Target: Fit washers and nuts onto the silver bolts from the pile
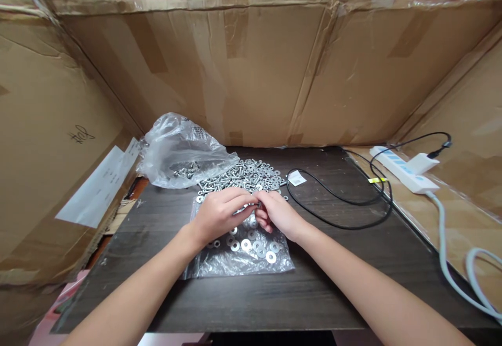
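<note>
My left hand (221, 210) and my right hand (276, 212) meet fingertip to fingertip above a flat clear plastic bag (239, 262) that carries several metal washers (254, 244). Between the fingertips sits a small metal piece, a bolt or washer, too small to name. Just beyond the hands lies a loose pile of bolts, nuts and washers (251, 173) on the dark wooden table (274, 293). A crumpled clear bag (180, 150) with more hardware inside rests at the pile's left.
Cardboard walls (254, 74) enclose the table on three sides. A black cable (345, 199) loops across the right half of the table toward a white power strip (403, 168), whose grey cord (445, 252) runs down the right side. A small white tag (297, 177) lies by the cable.
</note>
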### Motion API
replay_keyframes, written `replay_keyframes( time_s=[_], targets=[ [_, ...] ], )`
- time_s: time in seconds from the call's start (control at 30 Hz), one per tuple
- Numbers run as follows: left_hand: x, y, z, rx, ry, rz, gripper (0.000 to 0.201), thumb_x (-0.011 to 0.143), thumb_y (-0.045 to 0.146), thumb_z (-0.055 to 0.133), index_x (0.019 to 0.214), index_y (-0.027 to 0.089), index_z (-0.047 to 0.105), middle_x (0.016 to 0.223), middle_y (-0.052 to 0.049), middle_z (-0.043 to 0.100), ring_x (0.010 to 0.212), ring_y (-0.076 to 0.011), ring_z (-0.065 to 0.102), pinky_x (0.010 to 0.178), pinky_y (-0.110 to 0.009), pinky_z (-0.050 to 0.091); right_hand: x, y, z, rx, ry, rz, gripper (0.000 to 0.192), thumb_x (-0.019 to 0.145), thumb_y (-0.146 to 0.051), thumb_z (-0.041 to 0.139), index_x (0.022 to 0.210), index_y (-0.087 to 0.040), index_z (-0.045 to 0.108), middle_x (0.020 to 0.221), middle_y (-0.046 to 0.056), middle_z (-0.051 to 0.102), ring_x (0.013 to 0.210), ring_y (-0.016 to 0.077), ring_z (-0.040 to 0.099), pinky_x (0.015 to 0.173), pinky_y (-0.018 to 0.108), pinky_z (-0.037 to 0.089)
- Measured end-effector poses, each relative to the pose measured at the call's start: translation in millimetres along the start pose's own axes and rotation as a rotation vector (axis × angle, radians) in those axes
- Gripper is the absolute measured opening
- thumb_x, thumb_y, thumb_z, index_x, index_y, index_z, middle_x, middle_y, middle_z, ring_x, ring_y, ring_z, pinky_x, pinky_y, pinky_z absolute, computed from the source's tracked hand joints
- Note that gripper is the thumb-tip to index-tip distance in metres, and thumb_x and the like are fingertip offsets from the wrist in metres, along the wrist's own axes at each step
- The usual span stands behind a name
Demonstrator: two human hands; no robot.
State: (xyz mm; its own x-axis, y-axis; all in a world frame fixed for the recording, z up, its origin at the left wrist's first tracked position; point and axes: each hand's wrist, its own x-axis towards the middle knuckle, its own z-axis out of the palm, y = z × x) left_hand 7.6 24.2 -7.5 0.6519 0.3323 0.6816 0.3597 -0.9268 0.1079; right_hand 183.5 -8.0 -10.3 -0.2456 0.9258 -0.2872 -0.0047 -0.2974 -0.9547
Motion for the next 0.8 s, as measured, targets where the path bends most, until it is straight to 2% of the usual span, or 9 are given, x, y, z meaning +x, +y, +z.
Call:
replay_keyframes(
  time_s=[0.1,0.2,0.27,0.37,0.43,0.53,0.6,0.67,0.8],
  targets=[
    [1.6,1.8,-1.0,-0.025,0.011,0.002,0.011,0.093,0.018,0.058,0.1,0.018,0.067,0.093,-0.005,0.073,0.082,-0.0151,0.068,0.073,-0.027,0.055,-0.2,-0.9,-1.5,-0.026,-0.03,-0.01,0.044,0.089,-0.043,0.04,0.051,-0.022,0.036,0.04,-0.005,0.036,0.035,0.0092,0.037,0.037,0.022,0.031],
    [5.2,3.7,-4.1,-0.178,-0.037,-0.156,0.011,0.092,0.019,0.059,0.098,0.017,0.067,0.086,-0.004,0.071,0.071,-0.013,0.063,0.068,-0.026,0.052,-3.3,-2.6,-2.4,-0.214,0.042,-0.093,0.054,0.095,-0.051,0.033,0.052,-0.021,0.041,0.045,-0.002,0.041,0.041,0.0104,0.041,0.044,0.025,0.034],
    [8.2,3.7,-6.5,-0.335,-0.084,-0.362,0.011,0.089,0.023,0.061,0.095,0.018,0.068,0.084,-0.003,0.069,0.064,-0.0113,0.058,0.063,-0.025,0.05,-6.6,-3.4,-3.1,-0.42,0.167,-0.312,0.053,0.098,-0.051,0.031,0.058,-0.019,0.046,0.055,0.0,0.048,0.052,0.0119,0.046,0.053,0.026,0.036],
    [12.3,0.8,-9.9,-0.623,-0.162,-0.679,0.013,0.086,0.029,0.064,0.089,0.017,0.068,0.082,-0.002,0.067,0.065,-0.0109,0.055,0.061,-0.023,0.046,-11.8,-4.3,-4.8,-0.724,0.304,-0.675,0.037,0.097,-0.041,0.04,0.069,-0.019,0.05,0.072,0.002,0.054,0.064,0.0136,0.048,0.062,0.028,0.036],
    [14.1,-2.0,-12.4,-0.875,-0.24,-0.839,0.015,0.083,0.031,0.065,0.085,0.016,0.067,0.074,0.0,0.062,0.062,-0.0099,0.052,0.059,-0.022,0.044,-14.4,-5.1,-6.0,-0.854,0.322,-0.804,0.026,0.094,-0.038,0.047,0.077,-0.019,0.053,0.076,0.003,0.056,0.067,0.0145,0.049,0.062,0.029,0.037],
    [15.5,-3.9,-16.6,-1.254,-0.387,-1.001,0.02,0.078,0.033,0.069,0.073,0.015,0.064,0.062,0.002,0.051,0.056,-0.0082,0.045,0.054,-0.021,0.04,-16.2,-6.1,-7.1,-0.96,0.323,-0.94,0.019,0.09,-0.037,0.051,0.084,-0.019,0.055,0.079,0.004,0.059,0.071,0.0163,0.053,0.061,0.029,0.039],
    [15.9,-3.0,-18.6,-1.399,-0.469,-1.063,0.023,0.074,0.034,0.072,0.068,0.014,0.062,0.059,0.003,0.047,0.055,-0.0082,0.042,0.053,-0.021,0.038,-16.2,-6.3,-7.1,-1.01,0.316,-1.022,0.02,0.09,-0.037,0.05,0.083,-0.019,0.054,0.076,0.004,0.058,0.069,0.0163,0.053,0.06,0.029,0.04],
    [15.9,-1.5,-19.1,-1.451,-0.514,-1.091,0.024,0.071,0.034,0.074,0.068,0.013,0.063,0.059,0.003,0.047,0.055,-0.008,0.041,0.052,-0.021,0.037,-15.7,-5.7,-6.7,-1.049,0.308,-1.102,0.022,0.091,-0.036,0.049,0.078,-0.02,0.053,0.071,0.003,0.056,0.064,0.0151,0.051,0.057,0.028,0.039],
    [15.4,0.6,-15.0,-1.404,-0.437,-1.022,0.023,0.074,0.034,0.073,0.072,0.012,0.064,0.059,0.003,0.047,0.054,-0.0069,0.041,0.053,-0.019,0.037,-14.7,-4.0,-4.7,-1.043,0.353,-1.17,0.026,0.093,-0.031,0.047,0.07,-0.019,0.049,0.064,0.0,0.05,0.057,0.0129,0.044,0.054,0.027,0.034]
  ],
)
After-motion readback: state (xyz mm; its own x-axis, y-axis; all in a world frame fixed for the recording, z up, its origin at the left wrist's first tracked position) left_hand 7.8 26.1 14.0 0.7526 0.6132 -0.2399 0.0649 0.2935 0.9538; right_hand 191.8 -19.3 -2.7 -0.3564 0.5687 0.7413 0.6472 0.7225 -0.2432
